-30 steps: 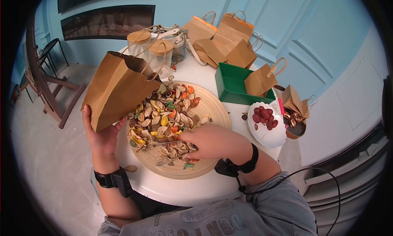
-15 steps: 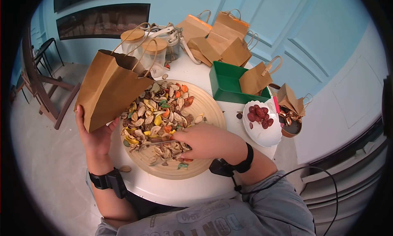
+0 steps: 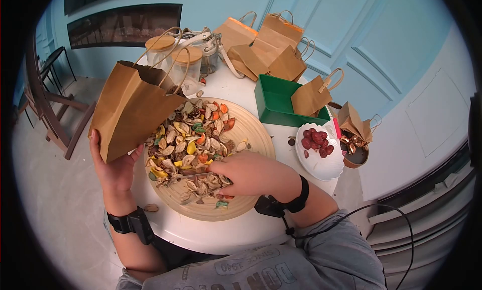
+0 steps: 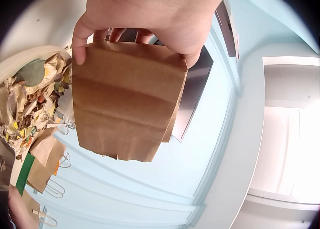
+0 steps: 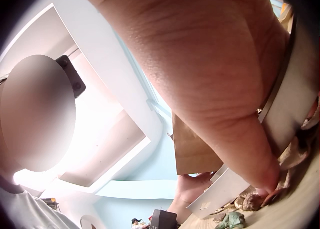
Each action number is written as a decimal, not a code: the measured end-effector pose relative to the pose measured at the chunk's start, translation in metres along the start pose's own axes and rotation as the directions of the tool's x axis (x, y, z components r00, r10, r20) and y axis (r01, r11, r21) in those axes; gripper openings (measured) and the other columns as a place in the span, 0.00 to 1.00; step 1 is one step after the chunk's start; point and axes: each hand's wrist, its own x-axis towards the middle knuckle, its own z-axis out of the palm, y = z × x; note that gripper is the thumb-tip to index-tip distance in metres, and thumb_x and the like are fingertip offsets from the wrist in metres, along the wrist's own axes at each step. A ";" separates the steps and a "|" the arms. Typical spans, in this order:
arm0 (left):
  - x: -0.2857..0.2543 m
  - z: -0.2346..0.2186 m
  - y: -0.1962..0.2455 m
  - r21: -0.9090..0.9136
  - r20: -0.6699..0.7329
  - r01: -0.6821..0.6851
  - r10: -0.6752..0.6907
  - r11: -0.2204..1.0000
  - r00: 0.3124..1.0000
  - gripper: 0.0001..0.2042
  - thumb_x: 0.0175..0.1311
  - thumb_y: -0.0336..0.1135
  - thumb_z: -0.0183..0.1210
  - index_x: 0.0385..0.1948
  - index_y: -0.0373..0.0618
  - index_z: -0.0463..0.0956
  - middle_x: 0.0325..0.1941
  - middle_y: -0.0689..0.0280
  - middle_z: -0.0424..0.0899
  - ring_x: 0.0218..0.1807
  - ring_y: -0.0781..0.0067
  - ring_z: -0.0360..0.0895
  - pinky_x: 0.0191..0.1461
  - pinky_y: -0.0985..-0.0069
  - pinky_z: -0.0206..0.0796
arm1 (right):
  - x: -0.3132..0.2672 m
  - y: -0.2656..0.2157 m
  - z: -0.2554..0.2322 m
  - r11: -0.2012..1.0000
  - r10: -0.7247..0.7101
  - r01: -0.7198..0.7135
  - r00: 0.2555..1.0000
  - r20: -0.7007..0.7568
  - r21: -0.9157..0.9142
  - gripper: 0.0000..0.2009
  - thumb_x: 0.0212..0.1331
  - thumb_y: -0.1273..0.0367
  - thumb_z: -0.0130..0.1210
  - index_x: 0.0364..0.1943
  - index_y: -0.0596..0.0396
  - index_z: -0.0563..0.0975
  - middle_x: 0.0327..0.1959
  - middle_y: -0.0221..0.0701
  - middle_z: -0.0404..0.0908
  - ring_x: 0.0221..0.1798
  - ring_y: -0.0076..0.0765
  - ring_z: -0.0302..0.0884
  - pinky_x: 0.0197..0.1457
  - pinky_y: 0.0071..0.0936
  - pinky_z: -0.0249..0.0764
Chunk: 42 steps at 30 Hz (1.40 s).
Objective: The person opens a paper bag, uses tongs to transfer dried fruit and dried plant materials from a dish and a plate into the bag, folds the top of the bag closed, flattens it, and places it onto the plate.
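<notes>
left hand (image 3: 116, 173): grips paper bag (image 3: 134, 109) by base
long axis: slanting toward upper right
right hand (image 3: 257, 174): grips clear container (image 5: 217, 193), lower right of bag

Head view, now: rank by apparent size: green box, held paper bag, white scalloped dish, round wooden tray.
1. Round wooden tray
2. Held paper bag
3. Green box
4. White scalloped dish

Apparent size only; the bag is held up, so nearness may enlarge it.
</notes>
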 end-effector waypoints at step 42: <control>0.000 -0.001 -0.001 0.028 -0.001 -0.023 0.023 0.999 1.000 0.27 0.68 0.61 0.48 0.61 0.55 0.67 0.61 0.66 0.75 0.58 0.62 0.76 0.49 0.62 0.74 | 0.001 0.001 0.003 0.999 -0.023 0.022 0.999 -0.024 -0.028 0.19 0.56 0.58 0.62 0.46 0.52 0.73 0.34 0.42 0.80 0.41 0.55 0.80 0.43 0.47 0.74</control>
